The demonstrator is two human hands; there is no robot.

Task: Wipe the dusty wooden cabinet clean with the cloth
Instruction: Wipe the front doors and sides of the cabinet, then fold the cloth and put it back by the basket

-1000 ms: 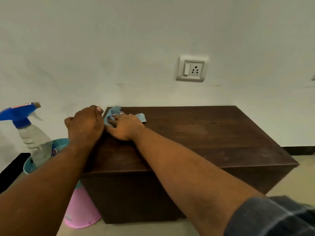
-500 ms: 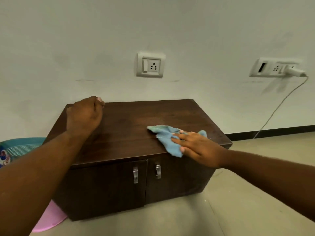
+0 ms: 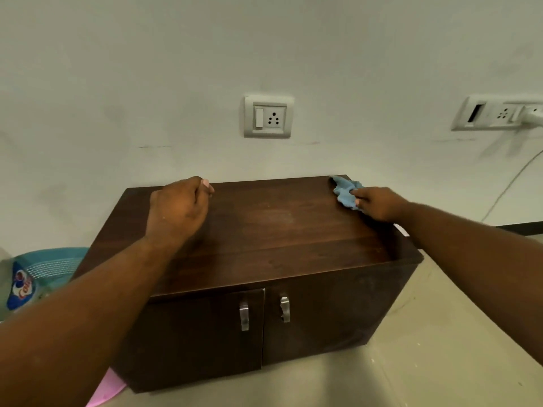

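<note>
Since the cloth (image 3: 344, 191), bunched under and just beyond the straight fingers of the right hand (image 3: 380, 202), is soft and light, I judge flat pressure suffices. The left hand (image 3: 179, 208) rests on the cabinet (image 3: 279, 230), fingers curled and empty.

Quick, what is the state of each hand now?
Left hand: closed, empty, resting on the cabinet.
Right hand: open, pressing the cloth.

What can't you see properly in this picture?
All in the head view:
- Inside the cabinet: hidden by its shut doors.
- Part of the blue cloth: covered by the right hand.
- Teal basket: cut off by the left edge and partly behind the left forearm.
- White plug in the wall socket: cut off by the right edge.
</note>
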